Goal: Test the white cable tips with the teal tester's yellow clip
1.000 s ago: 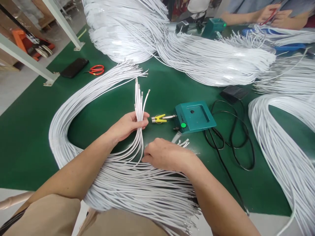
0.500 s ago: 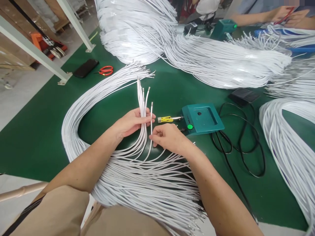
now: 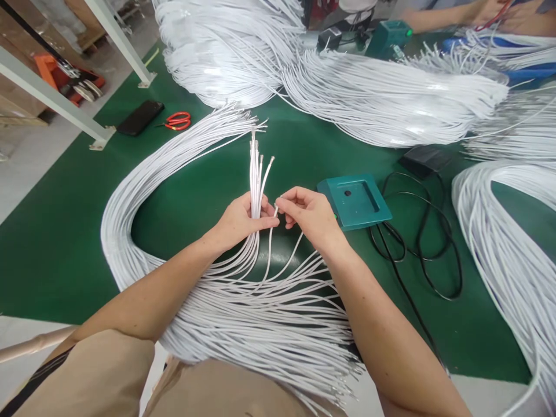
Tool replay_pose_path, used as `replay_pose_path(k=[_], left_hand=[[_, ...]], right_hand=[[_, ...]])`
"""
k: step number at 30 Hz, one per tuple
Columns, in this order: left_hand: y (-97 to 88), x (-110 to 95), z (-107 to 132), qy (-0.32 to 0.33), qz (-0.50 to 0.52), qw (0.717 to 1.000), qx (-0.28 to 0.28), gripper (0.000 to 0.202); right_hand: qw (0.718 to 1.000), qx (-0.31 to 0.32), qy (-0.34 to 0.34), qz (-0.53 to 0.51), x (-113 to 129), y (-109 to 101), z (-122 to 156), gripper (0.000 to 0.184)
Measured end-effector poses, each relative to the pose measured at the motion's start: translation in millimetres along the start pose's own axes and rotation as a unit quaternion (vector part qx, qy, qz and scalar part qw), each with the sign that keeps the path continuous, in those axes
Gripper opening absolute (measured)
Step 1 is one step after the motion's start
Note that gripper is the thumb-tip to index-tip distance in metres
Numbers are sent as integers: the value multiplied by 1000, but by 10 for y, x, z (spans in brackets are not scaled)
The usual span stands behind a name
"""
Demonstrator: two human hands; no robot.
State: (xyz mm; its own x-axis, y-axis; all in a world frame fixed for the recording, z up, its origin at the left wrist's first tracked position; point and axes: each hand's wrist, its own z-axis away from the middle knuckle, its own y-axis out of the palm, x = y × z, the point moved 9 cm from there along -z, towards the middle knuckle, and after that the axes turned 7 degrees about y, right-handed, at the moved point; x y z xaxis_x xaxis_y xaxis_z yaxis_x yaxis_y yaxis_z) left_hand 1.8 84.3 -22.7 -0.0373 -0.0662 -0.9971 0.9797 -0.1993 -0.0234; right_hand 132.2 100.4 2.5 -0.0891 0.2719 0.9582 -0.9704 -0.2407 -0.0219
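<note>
My left hand (image 3: 243, 223) is closed around a small bunch of white cables (image 3: 255, 174), their stripped ends standing up above the fingers. Between the thumb and fingers of my right hand (image 3: 310, 214) is the end of a single white cable (image 3: 270, 246), close beside my left thumb. Both cables and bunch curve down into a wide spread of loose white cables (image 3: 260, 313) in front of my body. Just past my right hand sits a teal device with a shallow tray (image 3: 358, 202); its left front side is hidden by the hand.
A bent cable bundle (image 3: 130, 202) curves along the left. Red-handled scissors (image 3: 178, 120) and a black phone (image 3: 139, 117) lie behind it. Large cable heaps (image 3: 391, 104) fill the back. Black cords (image 3: 417, 231) trail at right. Another person's hands (image 3: 504, 14) are at the upper right.
My right hand has moved up and slightly right, now at the top end of the single cable. A cable that stood beside my left thumb is now lower. The view has shifted slightly.
</note>
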Motion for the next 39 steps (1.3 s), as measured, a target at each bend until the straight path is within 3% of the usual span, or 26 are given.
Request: replay_pose_path(k=[9, 16, 23, 28, 34, 39], left_hand=[[15, 26, -3, 2, 64, 998, 10, 34], [5, -7, 1, 11, 74, 997, -6, 32], [32, -78, 28, 34, -2, 999, -11, 31], [109, -105, 44, 44, 22, 999, 11, 29], [9, -80, 28, 43, -9, 999, -18, 30], [-8, -108, 26, 52, -6, 998, -28, 32]], right_hand=[[988, 36, 47, -143, -93, 72, -17, 12], [989, 4, 44, -140, -91, 61, -4, 15], [968, 96, 96, -209, -174, 209, -28, 42], [965, 125, 107, -202, -197, 256, -17, 35], [950, 162, 115, -241, -224, 278, -10, 28], [954, 138, 100, -247, -224, 233, -26, 28]])
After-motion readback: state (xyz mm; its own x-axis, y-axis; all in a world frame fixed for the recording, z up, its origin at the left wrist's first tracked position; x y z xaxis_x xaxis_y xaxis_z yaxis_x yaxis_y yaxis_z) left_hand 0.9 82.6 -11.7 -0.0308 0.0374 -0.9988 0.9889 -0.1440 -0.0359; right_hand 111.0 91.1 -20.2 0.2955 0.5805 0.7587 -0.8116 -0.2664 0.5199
